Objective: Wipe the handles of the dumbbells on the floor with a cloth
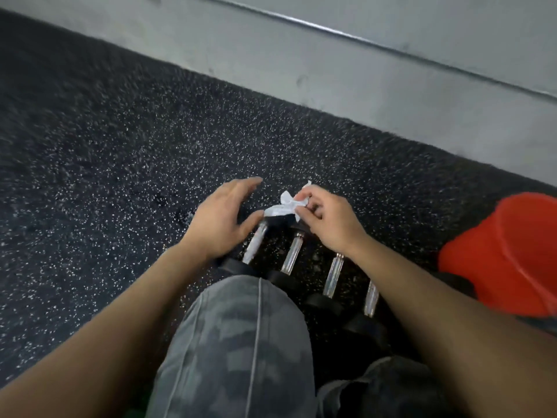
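1. Task items: 4 dumbbells lie side by side on the speckled floor in the lower centre of the frame. Their chrome handles run from the leftmost handle, through the 2nd handle and 3rd handle, to the 4th handle at lower right.
2. Right hand: the fingers are pinched on a small white cloth, which is bunched and hangs just above the far end of the leftmost handle.
3. Left hand: the fingers are spread wide and hold nothing. The thumb sits at or very near the far end of the leftmost handle; motion blur prevents confirming contact.
4. Step in hand, as judged: preparing the cloth for a pass along the leftmost handle.
5. Recommended technique: open the cloth so it wraps the bar rather than dabbing with a wad. Steady the dumbbell head with the left hand to stop rolling. Stroke the full length between the heads, then rotate the bar to reach its underside.
6. Obstruction: a knee in camouflage trousers covers the near ends of the left dumbbells.
7. Container: a red bucket stands at the right edge, just beside the 4th dumbbell. Its interior faces away, so its contents cannot be determined.
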`<action>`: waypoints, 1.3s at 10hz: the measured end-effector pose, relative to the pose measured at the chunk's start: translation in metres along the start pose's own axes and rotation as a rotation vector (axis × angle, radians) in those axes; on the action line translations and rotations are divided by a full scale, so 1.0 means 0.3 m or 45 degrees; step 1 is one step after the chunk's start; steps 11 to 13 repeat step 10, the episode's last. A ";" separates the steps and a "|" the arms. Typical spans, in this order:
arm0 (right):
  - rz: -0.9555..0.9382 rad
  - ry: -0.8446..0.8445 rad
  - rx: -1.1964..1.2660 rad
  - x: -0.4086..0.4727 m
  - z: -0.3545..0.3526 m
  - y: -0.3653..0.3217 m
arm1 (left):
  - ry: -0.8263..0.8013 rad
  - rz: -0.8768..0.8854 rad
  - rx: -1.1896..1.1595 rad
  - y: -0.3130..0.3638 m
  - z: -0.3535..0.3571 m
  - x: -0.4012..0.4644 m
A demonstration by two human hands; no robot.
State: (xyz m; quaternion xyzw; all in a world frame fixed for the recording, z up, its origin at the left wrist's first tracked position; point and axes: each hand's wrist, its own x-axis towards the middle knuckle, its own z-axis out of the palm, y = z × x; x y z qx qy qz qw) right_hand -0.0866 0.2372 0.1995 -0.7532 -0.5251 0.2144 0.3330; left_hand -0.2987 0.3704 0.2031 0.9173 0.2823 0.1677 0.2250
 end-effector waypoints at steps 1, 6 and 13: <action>-0.022 0.101 0.012 -0.090 -0.167 -0.032 | 0.011 0.135 0.035 0.161 -0.064 0.052; 0.371 0.717 -0.116 -0.725 -0.876 0.176 | -0.165 0.766 0.120 1.074 0.084 0.298; 0.842 0.812 -0.143 -0.921 -1.189 0.516 | -0.326 0.785 -0.016 1.431 0.406 0.449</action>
